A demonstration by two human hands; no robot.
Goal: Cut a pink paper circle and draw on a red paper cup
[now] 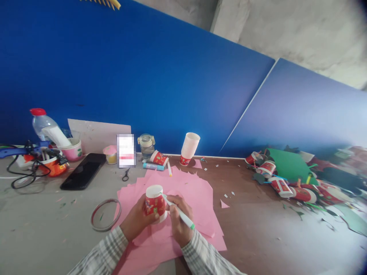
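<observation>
In the head view, my left hand [141, 218] is wrapped round a red printed paper cup [153, 203], whose pale flat end faces up. My right hand [181, 217] grips a white marker [183, 217] with a green end pointing toward me. The marker's other end reaches the upper right side of the cup; whether it touches cannot be made out. Beneath both hands lie several sheets of pink paper [197, 194].
Behind the paper are a stack of paper cups [190, 147], a tipped cup [159, 157], a glue stick [155, 167] and small scissors [125, 175]. Left lie a tape ring [105, 229] and phone [83, 172]. Cups and green paper [289, 164] are heaped right. A blue partition [143, 76] stands behind.
</observation>
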